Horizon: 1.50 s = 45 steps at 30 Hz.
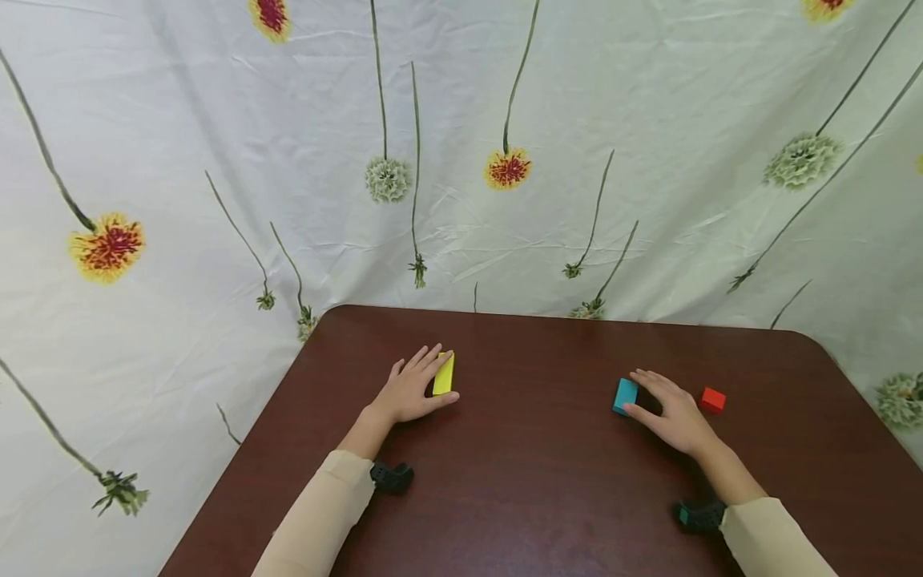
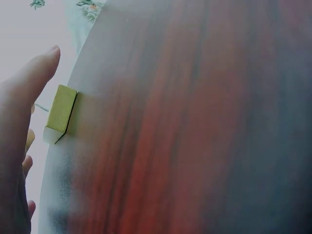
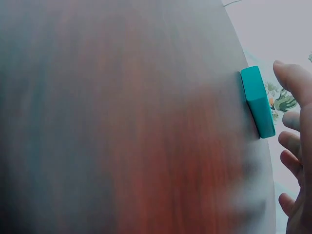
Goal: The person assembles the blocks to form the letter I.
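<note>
Left hand (image 1: pixel 413 392) lies on the table (image 1: pixel 534 481), fingers straight and relaxed, with the yellow block (image 1: pixel 444 374) just beside its fingertips on the thumb side. Whether skin touches the block is hard to tell: the head view shows them meeting, while the left wrist view shows a slight gap between the forefinger (image 2: pixel 36 73) and the block (image 2: pixel 61 113). That view is hazy and cuts off most of the hand.

Right hand (image 1: pixel 672 414) also rests flat, fingers loosely spread, gripping nothing. The teal block (image 1: pixel 625 395) stands just off its thumb side, at the fingertips; the right wrist view shows it (image 3: pixel 258 101) near the fingers (image 3: pixel 292 80) but apart from them. The red block (image 1: pixel 712 400) sits close by on the hand's outer side. Both forearms wear beige sleeves, with a dark wrist device partly hidden under each.
</note>
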Each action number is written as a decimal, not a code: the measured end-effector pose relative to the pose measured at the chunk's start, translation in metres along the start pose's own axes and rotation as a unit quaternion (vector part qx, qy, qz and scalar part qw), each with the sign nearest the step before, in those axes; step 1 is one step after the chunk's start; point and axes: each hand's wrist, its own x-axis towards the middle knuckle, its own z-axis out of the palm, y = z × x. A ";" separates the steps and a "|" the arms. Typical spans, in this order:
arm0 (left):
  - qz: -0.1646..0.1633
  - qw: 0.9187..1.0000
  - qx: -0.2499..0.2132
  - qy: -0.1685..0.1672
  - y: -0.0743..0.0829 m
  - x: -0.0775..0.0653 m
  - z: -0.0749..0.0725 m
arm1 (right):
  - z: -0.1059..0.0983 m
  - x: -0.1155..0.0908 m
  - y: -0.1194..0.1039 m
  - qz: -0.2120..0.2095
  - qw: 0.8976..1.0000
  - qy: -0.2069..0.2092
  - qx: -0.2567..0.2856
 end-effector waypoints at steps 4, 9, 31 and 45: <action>0.005 0.999 -0.034 0.002 0.000 0.001 -0.003 | 0.002 0.001 0.000 -0.005 1.000 0.009 0.002; 0.002 0.998 -0.068 -0.005 -0.002 0.004 -0.007 | 0.004 0.002 0.001 -0.004 1.000 0.016 0.005; 0.004 0.997 -0.071 -0.017 -0.006 0.011 -0.010 | 0.006 0.003 0.002 0.025 0.999 0.014 0.024; 0.003 0.996 -0.088 -0.019 -0.009 0.012 -0.008 | 0.011 0.000 0.003 0.039 0.998 0.021 0.036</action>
